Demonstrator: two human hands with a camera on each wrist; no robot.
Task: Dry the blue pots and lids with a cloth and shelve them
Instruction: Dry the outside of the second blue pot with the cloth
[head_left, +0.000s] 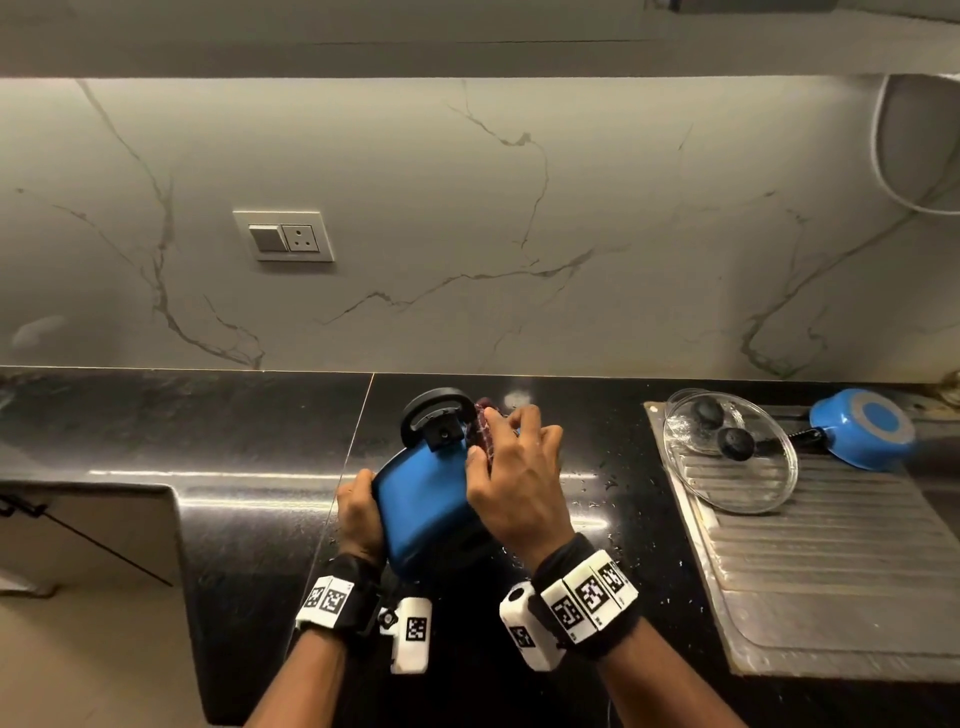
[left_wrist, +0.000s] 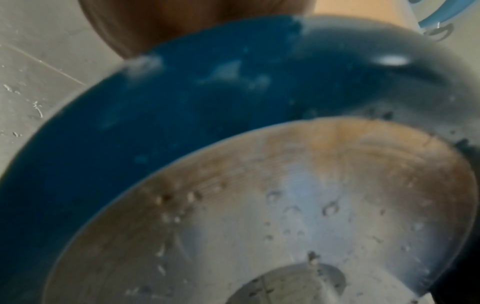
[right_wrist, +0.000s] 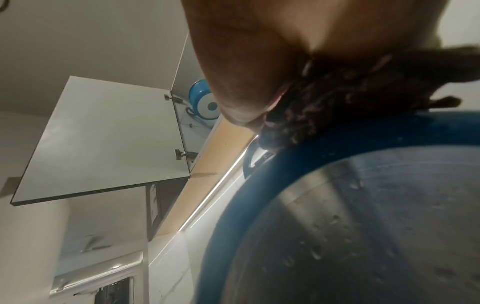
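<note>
Blue pot (head_left: 423, 499) held tilted above the black desk (head_left: 249, 415), near centre, steel base turned toward the wearer, black loop handle (head_left: 435, 415) at the far side. Left hand (head_left: 358, 512) curled round the pot's left wall; right hand (head_left: 511, 478) pressing a dark red cloth (head_left: 485, 423) against the right wall beside the handle, fingers bent over it. Droplets on the steel base (left_wrist: 298, 216) in the left wrist view: wet, judged slippery. Pot judged rigid and moderately heavy; best held at the rim or loop handle, not the wet enamel. Count in view: three blue pots, being one in hand, one upturned blue pan (head_left: 862, 428) on the drainboard (head_left: 831, 571) at far right, one blue vessel (right_wrist: 203, 99) already in the open wall cabinet (right_wrist: 109, 135). Two glass lids (head_left: 727, 452) overlapping on the drainboard; fragile, knobs the sound hold. One cloth.
</note>
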